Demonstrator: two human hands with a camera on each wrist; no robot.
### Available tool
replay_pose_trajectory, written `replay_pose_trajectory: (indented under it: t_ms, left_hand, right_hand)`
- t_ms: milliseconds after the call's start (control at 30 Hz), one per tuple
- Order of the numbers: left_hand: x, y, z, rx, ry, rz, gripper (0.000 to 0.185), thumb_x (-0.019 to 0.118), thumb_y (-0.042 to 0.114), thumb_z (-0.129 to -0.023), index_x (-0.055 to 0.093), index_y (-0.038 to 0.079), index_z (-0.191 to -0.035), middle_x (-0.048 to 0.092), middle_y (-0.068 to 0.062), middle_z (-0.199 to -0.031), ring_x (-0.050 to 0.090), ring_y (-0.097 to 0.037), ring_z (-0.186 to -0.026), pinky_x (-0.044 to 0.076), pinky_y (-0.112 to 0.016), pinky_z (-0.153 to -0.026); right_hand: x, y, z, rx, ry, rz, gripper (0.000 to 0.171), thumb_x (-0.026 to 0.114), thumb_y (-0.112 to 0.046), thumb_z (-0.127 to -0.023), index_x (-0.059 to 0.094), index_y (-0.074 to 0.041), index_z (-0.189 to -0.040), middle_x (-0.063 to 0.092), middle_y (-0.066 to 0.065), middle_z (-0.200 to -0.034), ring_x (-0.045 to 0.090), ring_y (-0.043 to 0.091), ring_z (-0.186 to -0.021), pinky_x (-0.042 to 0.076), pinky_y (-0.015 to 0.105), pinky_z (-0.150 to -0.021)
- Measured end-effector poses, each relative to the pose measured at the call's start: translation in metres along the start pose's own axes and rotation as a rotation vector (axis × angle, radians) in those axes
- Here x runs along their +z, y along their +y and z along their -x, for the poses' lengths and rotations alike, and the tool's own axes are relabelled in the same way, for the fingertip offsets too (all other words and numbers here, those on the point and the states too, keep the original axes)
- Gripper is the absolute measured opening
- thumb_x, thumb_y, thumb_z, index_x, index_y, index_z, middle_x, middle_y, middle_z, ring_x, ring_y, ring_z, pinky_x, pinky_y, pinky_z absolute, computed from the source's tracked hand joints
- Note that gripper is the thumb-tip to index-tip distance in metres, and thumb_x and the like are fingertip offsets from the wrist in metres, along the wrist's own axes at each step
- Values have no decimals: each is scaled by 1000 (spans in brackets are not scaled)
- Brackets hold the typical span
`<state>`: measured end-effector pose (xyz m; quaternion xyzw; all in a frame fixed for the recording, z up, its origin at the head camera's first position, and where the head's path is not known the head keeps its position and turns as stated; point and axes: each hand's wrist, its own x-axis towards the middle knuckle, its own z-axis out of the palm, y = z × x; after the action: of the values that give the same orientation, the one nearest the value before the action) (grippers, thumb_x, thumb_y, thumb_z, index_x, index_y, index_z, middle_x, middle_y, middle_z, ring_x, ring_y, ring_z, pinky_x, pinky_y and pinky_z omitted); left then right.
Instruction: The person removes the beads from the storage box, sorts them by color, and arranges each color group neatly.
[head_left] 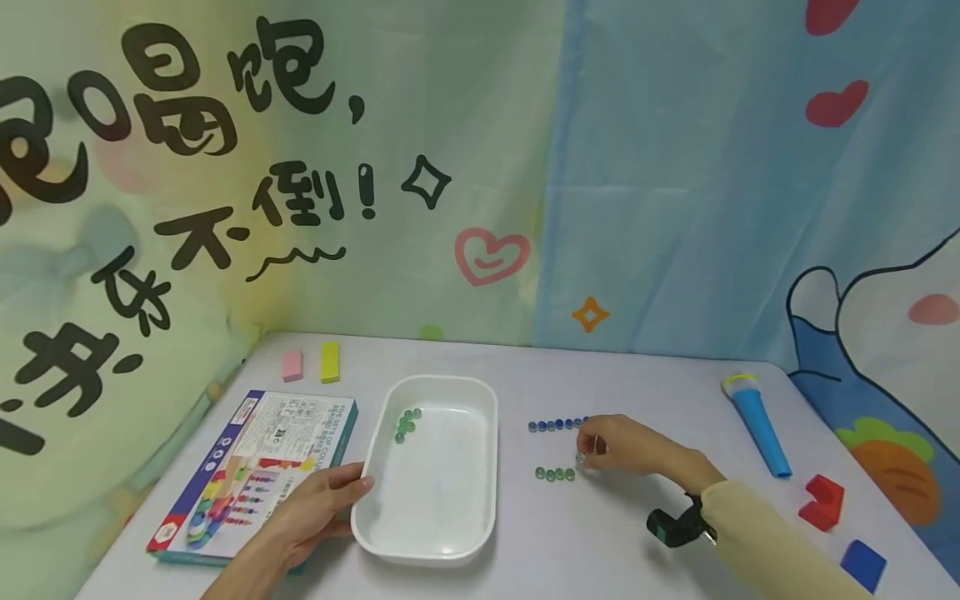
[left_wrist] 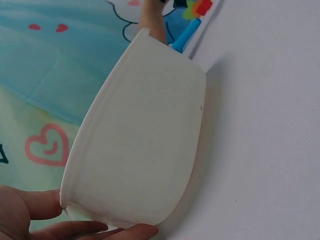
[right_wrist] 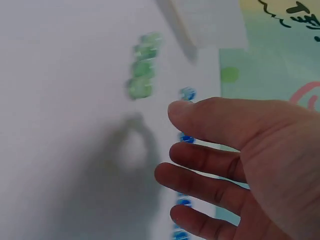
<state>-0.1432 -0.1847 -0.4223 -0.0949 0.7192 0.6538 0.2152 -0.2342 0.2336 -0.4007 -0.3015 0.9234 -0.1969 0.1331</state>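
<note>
My left hand (head_left: 326, 508) grips the left rim of a white plastic tray (head_left: 487, 467), thumb on top and fingers below the edge. Inside the tray, several green glass marbles (head_left: 406, 425) cluster near the upper left. Right of it, my right hand (head_left: 626, 447) pinches a pale green glass marble (head_left: 580, 459) between thumb and index fingertip; in the right wrist view the thumb hides this pinch. Just below and left of those fingertips lies a short row of green marbles (head_left: 551, 476). A row of blue marbles (head_left: 551, 425) runs behind it, partly covered by the hand.
A boxed set (head_left: 300, 417) lies left of the tray, with pink (head_left: 292, 365) and yellow (head_left: 330, 362) blocks behind. At the right are a blue toy microphone (head_left: 761, 429), a red block (head_left: 822, 502) and a blue block (head_left: 863, 566). A printed curtain (head_left: 675, 208) hangs behind the table.
</note>
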Motion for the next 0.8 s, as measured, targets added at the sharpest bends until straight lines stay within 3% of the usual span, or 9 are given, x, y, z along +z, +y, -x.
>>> replay_pose_trajectory:
  t_ms: [200, 800]
  left_hand:
    - [1, 0, 1, 1, -15, 8, 61, 57, 25, -98, 36, -10, -143, 45, -29, -143, 65, -22, -102, 57, -41, -83]
    - [0, 0, -1, -13, 5, -6, 59, 57, 25, -98, 38, -9, -143, 48, -26, -141, 65, -20, -100, 58, -40, -82]
  right_hand:
    - [15, 6, 7, 11, 2, 3, 11, 74, -15, -81, 63, -16, -82, 53, -8, -80, 45, 5, -74, 41, 20, -63]
    - [29, 7, 10, 12, 80, 48, 15, 76, -16, -80, 61, -19, -85, 49, -7, -87, 44, 4, -79, 43, 22, -67]
